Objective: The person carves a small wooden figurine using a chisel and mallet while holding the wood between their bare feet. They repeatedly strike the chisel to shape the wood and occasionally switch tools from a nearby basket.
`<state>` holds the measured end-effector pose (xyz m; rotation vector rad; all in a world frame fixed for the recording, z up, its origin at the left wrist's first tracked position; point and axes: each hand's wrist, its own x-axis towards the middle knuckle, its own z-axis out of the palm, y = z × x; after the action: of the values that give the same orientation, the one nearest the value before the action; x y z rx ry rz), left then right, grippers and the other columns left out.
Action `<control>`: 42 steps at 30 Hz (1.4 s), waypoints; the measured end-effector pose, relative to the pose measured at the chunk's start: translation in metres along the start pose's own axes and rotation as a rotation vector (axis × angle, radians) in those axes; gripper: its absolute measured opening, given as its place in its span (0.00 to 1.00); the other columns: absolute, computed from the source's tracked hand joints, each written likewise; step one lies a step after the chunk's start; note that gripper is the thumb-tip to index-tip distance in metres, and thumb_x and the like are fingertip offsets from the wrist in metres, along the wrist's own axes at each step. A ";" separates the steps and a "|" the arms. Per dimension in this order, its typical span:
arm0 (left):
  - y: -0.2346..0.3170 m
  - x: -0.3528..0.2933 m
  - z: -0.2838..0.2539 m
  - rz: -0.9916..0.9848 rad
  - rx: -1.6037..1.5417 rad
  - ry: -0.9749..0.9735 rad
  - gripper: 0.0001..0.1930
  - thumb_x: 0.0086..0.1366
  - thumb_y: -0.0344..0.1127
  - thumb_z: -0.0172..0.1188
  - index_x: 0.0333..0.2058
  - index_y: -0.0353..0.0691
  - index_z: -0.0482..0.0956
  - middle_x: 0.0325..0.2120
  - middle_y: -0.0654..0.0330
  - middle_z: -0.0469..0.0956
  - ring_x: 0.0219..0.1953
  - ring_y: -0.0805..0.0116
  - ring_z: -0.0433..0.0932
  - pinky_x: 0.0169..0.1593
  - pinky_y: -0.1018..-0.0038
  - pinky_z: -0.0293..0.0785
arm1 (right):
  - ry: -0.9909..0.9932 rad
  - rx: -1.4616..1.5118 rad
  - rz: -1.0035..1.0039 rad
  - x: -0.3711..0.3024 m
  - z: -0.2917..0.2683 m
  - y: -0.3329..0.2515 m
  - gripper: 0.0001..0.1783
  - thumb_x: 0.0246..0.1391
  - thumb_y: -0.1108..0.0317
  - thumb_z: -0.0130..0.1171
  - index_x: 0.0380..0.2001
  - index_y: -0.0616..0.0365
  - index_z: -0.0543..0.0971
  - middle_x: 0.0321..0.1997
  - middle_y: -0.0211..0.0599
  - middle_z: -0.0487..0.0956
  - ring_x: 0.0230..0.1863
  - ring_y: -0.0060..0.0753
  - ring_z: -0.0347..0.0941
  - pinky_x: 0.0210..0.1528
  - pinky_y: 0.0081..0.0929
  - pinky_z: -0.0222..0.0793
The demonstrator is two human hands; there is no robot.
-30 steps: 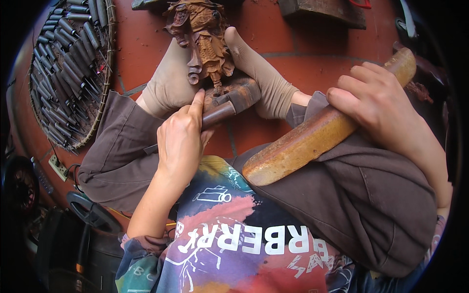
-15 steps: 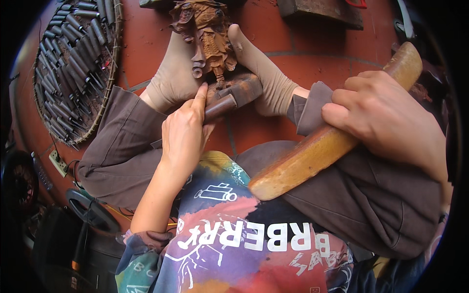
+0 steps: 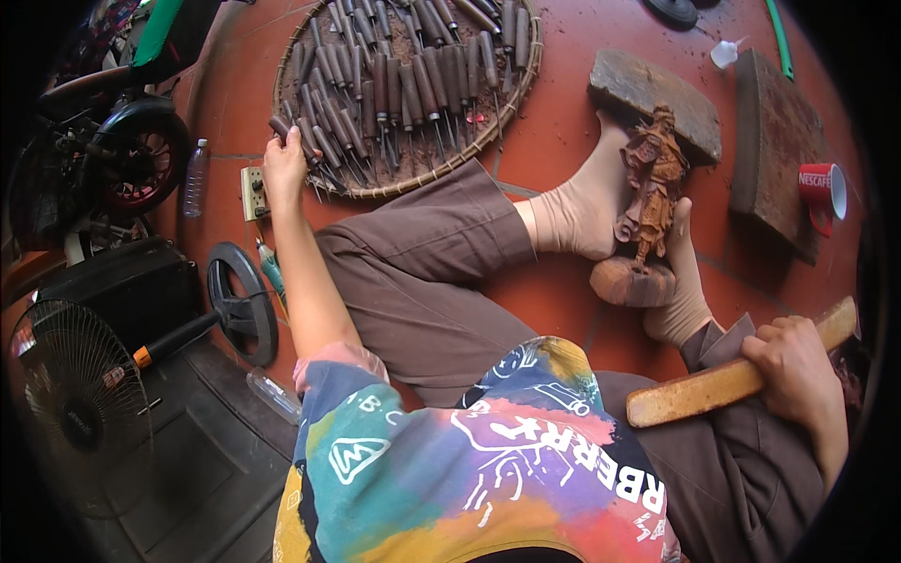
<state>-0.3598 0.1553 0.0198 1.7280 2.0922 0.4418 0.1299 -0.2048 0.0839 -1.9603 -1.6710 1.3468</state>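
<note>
Fingers of the left hand (image 3: 284,169) are beside the round basket (image 3: 532,66), whose crowded tools (image 3: 410,92) could cut them by careless reaching. The right hand (image 3: 791,361) grips a wooden club (image 3: 696,393), which may drop if loosened. The carved figure (image 3: 648,183) is between the feet (image 3: 577,220); moving these may topple it. The left hand pinches a dark handle (image 3: 279,125), which may slip.

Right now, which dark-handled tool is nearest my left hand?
The dark-handled tool at the left rim of the basket, touching your left hand; the others lie farther right.
</note>
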 end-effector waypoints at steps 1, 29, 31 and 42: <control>-0.015 0.013 0.009 -0.041 0.058 0.038 0.27 0.68 0.58 0.52 0.40 0.35 0.80 0.24 0.59 0.86 0.36 0.63 0.85 0.44 0.67 0.75 | 0.034 0.142 0.044 0.007 -0.001 -0.008 0.23 0.51 0.49 0.52 0.44 0.51 0.67 0.43 0.33 0.72 0.46 0.37 0.71 0.51 0.36 0.65; -0.072 0.018 0.027 -0.129 -0.649 0.320 0.07 0.65 0.29 0.62 0.38 0.31 0.79 0.25 0.55 0.84 0.21 0.74 0.81 0.25 0.79 0.77 | 0.208 1.536 0.275 0.053 0.068 -0.024 0.43 0.56 0.25 0.48 0.58 0.50 0.71 0.49 0.29 0.78 0.44 0.26 0.78 0.47 0.25 0.75; -0.081 0.019 0.021 -0.195 -0.690 0.342 0.07 0.66 0.29 0.61 0.38 0.31 0.79 0.25 0.55 0.84 0.21 0.74 0.80 0.25 0.80 0.76 | 0.206 1.573 0.328 0.057 0.074 -0.021 0.43 0.54 0.25 0.49 0.57 0.49 0.71 0.49 0.30 0.79 0.45 0.27 0.78 0.48 0.27 0.75; 0.084 -0.064 0.103 0.177 0.100 -0.371 0.11 0.58 0.39 0.68 0.32 0.37 0.88 0.18 0.60 0.84 0.22 0.77 0.82 0.29 0.78 0.78 | 0.191 1.601 0.394 0.060 0.075 -0.024 0.43 0.49 0.21 0.50 0.53 0.45 0.74 0.46 0.26 0.80 0.42 0.26 0.79 0.47 0.28 0.75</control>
<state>-0.2272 0.1081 -0.0237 1.8919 1.7329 0.0549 0.0537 -0.1719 0.0302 -1.2151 0.1660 1.6287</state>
